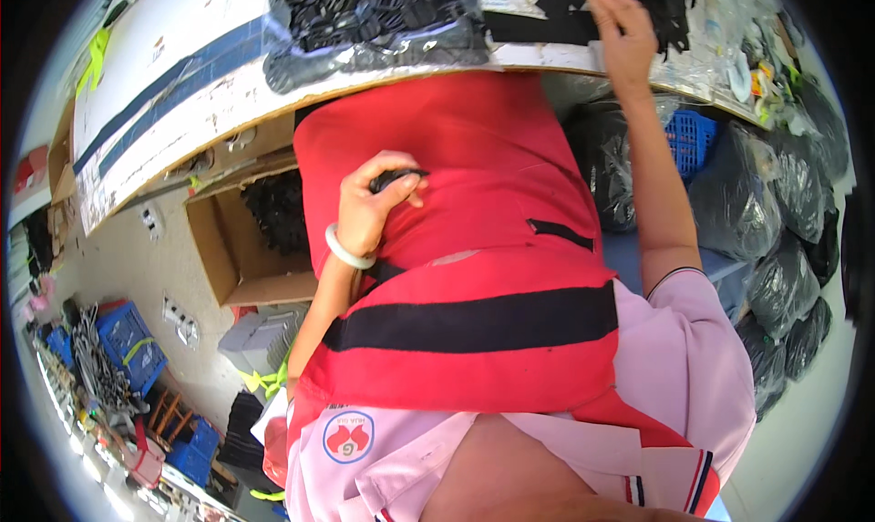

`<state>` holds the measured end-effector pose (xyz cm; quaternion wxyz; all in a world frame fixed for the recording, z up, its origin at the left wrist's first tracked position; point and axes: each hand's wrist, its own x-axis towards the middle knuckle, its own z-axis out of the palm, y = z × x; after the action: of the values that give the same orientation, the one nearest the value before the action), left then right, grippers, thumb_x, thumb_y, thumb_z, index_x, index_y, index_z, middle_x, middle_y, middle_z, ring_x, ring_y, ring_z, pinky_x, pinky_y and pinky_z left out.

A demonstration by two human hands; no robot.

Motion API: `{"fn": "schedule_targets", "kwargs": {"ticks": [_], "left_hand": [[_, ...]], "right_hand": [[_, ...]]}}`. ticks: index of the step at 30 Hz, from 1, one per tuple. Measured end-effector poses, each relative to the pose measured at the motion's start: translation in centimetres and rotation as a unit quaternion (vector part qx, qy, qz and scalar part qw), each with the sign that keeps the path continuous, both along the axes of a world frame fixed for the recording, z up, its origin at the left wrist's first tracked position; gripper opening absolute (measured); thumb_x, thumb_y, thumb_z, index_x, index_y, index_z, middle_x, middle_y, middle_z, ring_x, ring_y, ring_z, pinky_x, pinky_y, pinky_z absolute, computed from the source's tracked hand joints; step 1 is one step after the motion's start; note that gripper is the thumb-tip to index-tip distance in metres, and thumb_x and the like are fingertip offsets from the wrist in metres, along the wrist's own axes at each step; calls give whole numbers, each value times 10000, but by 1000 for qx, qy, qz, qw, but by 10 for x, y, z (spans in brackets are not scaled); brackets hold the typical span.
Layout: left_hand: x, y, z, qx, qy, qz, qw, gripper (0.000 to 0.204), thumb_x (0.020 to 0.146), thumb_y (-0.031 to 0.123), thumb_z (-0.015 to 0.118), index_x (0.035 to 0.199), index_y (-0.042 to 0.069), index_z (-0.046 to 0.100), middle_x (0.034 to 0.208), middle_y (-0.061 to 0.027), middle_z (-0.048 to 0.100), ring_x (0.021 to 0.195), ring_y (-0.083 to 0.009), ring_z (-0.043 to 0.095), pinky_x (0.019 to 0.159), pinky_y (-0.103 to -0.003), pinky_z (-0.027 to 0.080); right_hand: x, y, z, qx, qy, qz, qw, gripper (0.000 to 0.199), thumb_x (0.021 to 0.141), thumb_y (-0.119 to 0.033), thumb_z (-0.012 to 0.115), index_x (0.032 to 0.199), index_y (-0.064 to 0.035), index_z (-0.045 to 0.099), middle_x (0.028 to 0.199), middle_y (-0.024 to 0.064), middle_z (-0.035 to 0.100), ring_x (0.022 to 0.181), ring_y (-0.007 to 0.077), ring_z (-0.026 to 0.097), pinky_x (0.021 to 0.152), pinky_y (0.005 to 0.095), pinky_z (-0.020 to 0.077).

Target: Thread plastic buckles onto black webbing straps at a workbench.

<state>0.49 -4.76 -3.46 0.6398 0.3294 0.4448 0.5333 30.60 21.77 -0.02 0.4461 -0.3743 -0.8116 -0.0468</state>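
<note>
My left hand (pixel 369 203) is in front of the red apron (pixel 465 148), its fingers curled round a small black piece (pixel 394 179). Most of that piece is covered by the fingers, so its kind cannot be made out. A white bangle circles this wrist. My right hand (pixel 627 39) reaches over the table's edge to a heap of flat black strips (pixel 547 28). Its fingers are stretched out and slightly bent over the strips, with nothing visible in them. Left of the strips, a clear plastic bag (pixel 383 52) lies opened, full of small black parts.
The white-topped table (pixel 196 80) runs along the far side. Below it stands a cardboard box (pixel 219 248) holding black items. Several full black plastic bags (pixel 738 198) and a blue crate (pixel 690 139) crowd the right. More blue crates (pixel 132 344) stand on the floor at left.
</note>
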Motion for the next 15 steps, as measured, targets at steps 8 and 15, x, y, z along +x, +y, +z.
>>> {"fn": "schedule_targets", "kwargs": {"ticks": [8,15], "left_hand": [[-3,7,-3,-117,-193,45,973,184,897,26,620,1079,-5,622,939,-94,644,788,-160,616,627,-248,498],[1,6,1,-98,-49,140,984,217,827,-3,686,1036,-54,658,839,-95,675,684,-122,624,617,-229,518]], "right_hand": [[-40,-48,78,-335,288,1,897,148,924,-116,592,1051,-75,657,808,28,613,598,89,524,557,237,440],[-105,-166,26,-749,57,237,616,205,888,-133,621,1059,-21,645,723,-7,598,565,54,526,505,223,434]]}}
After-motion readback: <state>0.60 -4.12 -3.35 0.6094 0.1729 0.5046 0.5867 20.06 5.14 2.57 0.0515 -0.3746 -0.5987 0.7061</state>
